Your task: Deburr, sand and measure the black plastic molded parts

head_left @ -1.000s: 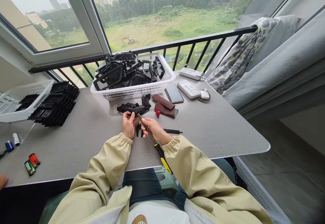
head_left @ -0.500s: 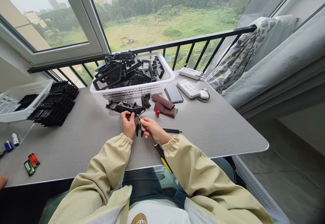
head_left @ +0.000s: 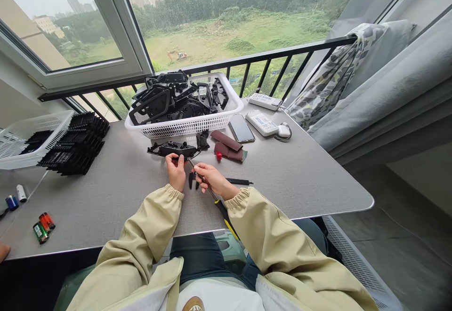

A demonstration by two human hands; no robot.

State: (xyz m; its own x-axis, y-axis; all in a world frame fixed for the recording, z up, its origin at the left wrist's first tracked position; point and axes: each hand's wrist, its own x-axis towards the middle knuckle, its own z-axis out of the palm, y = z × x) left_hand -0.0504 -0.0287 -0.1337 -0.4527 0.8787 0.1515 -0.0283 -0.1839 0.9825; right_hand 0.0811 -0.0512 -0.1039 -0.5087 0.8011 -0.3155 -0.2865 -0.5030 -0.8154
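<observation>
- Pinching one long, curved black plastic part [head_left: 173,149] by its near edge with the thumb and fingers of the left hand [head_left: 175,173], nearly closed.
- Grasping one long metal tool with a black-and-yellow handle [head_left: 221,210] in the right hand [head_left: 213,179], with fingers curled around the metal shank.
- Aiming the metal end at the part's near edge, just beside the left fingertips; cannot tell whether touching.
- Located at the front of the large basket, over the grey table [head_left: 282,179]; cannot tell whether resting or slightly raised.
- Counting one crumpled black lump [head_left: 202,140] at the part's right end, and one black caliper-like tool [head_left: 239,181] lying partly behind the right hand.
- Counting two reddish-brown sheets [head_left: 230,153], overlapping, with one small red object [head_left: 219,156] beside them.
- Counting one large white slotted plastic basket [head_left: 190,126] heaped with black pieces [head_left: 173,99], too tangled to number.
- Farther right, counting one dark-screened phone [head_left: 242,128] and two white power strips [head_left: 262,123].
- Far left, counting one smaller white basket [head_left: 58,122], one stack of black slatted panels [head_left: 74,146] and four batteries [head_left: 41,232]: white, blue, red, green.
</observation>
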